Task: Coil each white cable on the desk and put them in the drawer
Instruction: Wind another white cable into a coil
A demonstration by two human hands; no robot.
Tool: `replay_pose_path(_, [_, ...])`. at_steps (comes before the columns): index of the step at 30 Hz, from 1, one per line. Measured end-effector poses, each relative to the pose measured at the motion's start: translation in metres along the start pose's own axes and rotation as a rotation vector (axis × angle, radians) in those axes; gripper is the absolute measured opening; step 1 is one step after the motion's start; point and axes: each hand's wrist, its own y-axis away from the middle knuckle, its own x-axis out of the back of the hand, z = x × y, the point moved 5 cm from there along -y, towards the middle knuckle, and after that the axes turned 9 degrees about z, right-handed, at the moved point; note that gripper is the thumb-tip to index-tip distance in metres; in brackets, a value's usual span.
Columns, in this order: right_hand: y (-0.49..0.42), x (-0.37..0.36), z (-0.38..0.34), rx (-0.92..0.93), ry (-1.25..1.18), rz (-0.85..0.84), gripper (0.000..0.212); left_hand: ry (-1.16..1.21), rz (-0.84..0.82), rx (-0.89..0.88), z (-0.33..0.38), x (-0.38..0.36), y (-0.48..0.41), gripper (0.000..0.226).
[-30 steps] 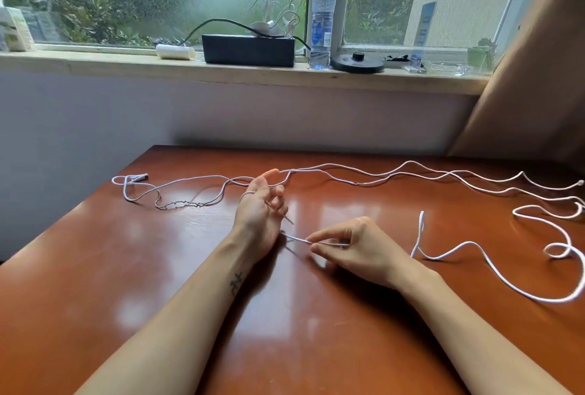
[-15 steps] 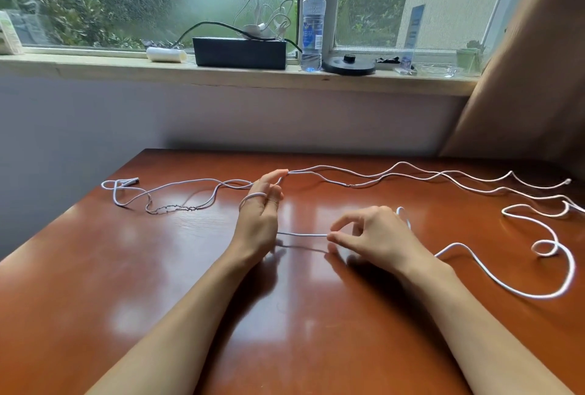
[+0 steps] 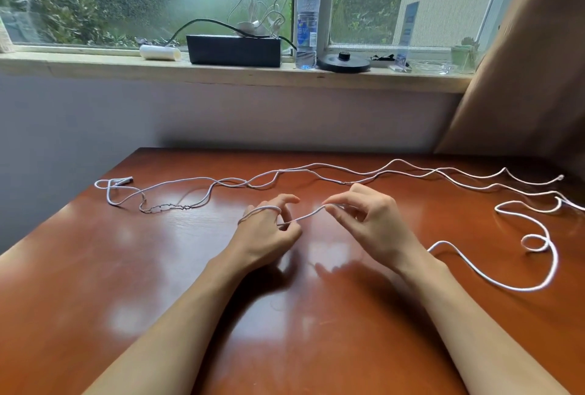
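A thick white cable (image 3: 493,282) snakes over the right half of the brown desk (image 3: 158,283) and runs under my right wrist. My right hand (image 3: 368,220) pinches this cable between thumb and forefinger, lifted off the desk. From there a short taut stretch (image 3: 304,216) leads to my left hand (image 3: 269,230), where the cable loops once around the fingers and the thumb pins it. Thinner white cables (image 3: 395,171) lie in long waves across the far side of the desk, with a plug end (image 3: 122,180) at the far left. No drawer is in view.
Behind the desk runs a windowsill holding a black box (image 3: 234,49) with tangled white wires on top, a water bottle (image 3: 306,24), a black round base (image 3: 343,62) and a white roll (image 3: 160,52). A brown curtain (image 3: 522,78) hangs at the right.
My right hand rose and moved up toward the far side, carrying the cable over my left fingers. More of the thick cable has been drawn in from the right.
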Motion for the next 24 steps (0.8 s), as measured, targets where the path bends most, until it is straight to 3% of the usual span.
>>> replay_pose_path(5, [0.0,0.004,-0.012,0.04,-0.04,0.107,0.016,-0.041,0.005,-0.014,-0.002,-0.002,-0.001,0.012])
replay_pose_path(10, [0.004,0.008,0.002,-0.102,0.092,0.149,0.04,0.089,0.053,0.035,0.001,0.002,-0.001,0.036])
replay_pose_path(17, [0.004,0.005,0.006,-0.18,-0.039,0.097,0.012,0.593,-0.027,0.189,0.011,0.0,0.0,0.062])
replay_pose_path(24, [0.003,-0.004,0.009,-0.202,-0.078,0.03,0.008,1.079,-0.223,0.375,0.027,-0.008,0.003,0.062])
